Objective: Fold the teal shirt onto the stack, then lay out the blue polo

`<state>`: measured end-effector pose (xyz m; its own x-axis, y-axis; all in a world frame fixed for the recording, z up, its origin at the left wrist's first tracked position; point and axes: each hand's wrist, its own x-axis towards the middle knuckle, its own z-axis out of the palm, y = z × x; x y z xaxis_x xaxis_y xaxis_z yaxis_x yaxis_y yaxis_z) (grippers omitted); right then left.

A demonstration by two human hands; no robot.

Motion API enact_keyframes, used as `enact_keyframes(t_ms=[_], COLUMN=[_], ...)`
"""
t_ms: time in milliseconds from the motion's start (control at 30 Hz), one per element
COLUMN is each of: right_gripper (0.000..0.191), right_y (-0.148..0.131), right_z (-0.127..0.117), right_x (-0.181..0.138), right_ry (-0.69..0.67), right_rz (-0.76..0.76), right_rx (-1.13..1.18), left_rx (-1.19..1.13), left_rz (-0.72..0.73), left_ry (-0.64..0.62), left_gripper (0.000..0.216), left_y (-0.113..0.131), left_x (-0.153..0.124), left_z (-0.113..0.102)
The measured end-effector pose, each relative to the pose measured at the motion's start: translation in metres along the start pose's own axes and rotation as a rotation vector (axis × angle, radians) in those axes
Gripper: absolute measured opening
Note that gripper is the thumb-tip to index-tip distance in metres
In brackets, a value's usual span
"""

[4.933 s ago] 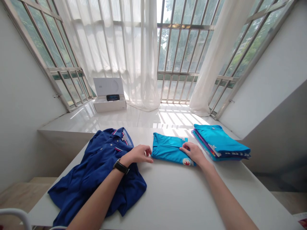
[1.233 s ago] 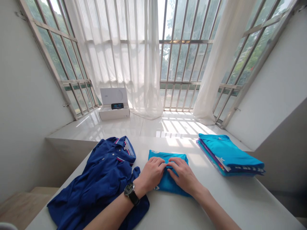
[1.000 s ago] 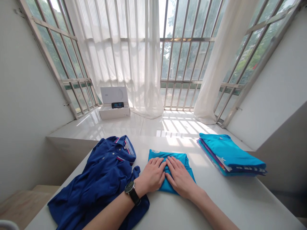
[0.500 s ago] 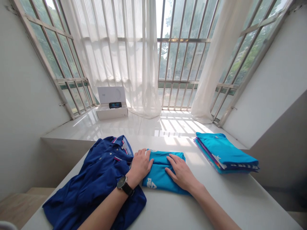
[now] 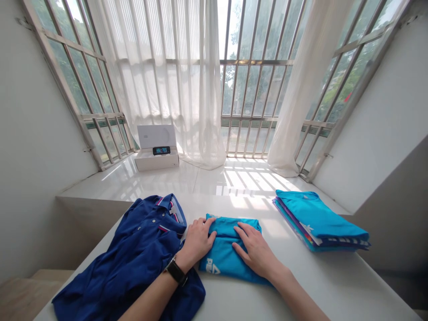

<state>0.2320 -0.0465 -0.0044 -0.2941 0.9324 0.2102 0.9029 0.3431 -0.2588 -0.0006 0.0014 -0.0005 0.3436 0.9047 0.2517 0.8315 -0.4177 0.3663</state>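
Left hand [image 5: 197, 239] and right hand [image 5: 254, 250] rest loosely spread, gripping nothing, on the folded, logo-printed turquoise shirt [image 5: 224, 253] between them; either dragging sideways could skew its folds.

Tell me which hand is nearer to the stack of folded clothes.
Right. The right hand rests on the folded shirt, left of the stack across a strip of table; the left hand is on that shirt's left edge, farther away.
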Motion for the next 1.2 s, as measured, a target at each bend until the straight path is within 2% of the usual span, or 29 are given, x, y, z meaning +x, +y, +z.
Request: enact_keyframes(t_ms=[100, 233, 333, 433, 533, 633, 733, 900, 1067, 1200], right_gripper=[0.055, 0.054, 0.054, 0.052, 0.049, 0.035, 0.023, 0.032, 0.027, 0.021], right_y=[-0.002, -0.002, 0.0, 0.002, 0.001, -0.003, -0.005, -0.007, -0.01, -0.007], right_z=[-0.003, -0.004, -0.002, -0.001, -0.002, -0.005, -0.007, -0.005, -0.01, -0.019], right_x=[0.0, 0.001, 0.001, 0.001, 0.001, 0.002, 0.002, 0.003, 0.0, -0.001], right_ry=[-0.026, -0.024, -0.009, 0.001, 0.021, 0.065, 0.093, 0.041, 0.063, 0.09], right_rz=[0.012, 0.004, -0.001, -0.007, -0.023, -0.061, -0.138, -0.271, -0.19, -0.145], right_rx=[-0.001, -0.004, -0.001, 0.012, 0.029, 0.055, 0.06, -0.01, -0.102, -0.163], left_rx=[-0.068, -0.384, -0.558, -0.597, -0.625, -0.641, -0.709, -0.879, -1.05, -1.018], left_rz=[0.003, 0.061, -0.027, -0.082, -0.049, -0.016, -0.03, -0.108, -0.163, -0.185], left_ry=[0.025, 0.097, 0.034, -0.058, -0.119, -0.106, -0.058, -0.069, -0.099, -0.081], left_gripper=[0.036, 0.032, 0.038, 0.046, 0.04, 0.031, 0.033, 0.044, 0.048, 0.044], left_y=[0.0, 0.004, 0.005, 0.004, 0.005, 0.007, 0.01, 0.01, 0.01, 0.006], left_x=[0.0, 0.003, 0.007, 0.01, 0.011, 0.009, 0.009, 0.012, 0.013, 0.013], left_z=[0.0, 0.001, 0.001, -0.001, -0.001, 0.001, 0.002, 0.003, 0.008, 0.011])
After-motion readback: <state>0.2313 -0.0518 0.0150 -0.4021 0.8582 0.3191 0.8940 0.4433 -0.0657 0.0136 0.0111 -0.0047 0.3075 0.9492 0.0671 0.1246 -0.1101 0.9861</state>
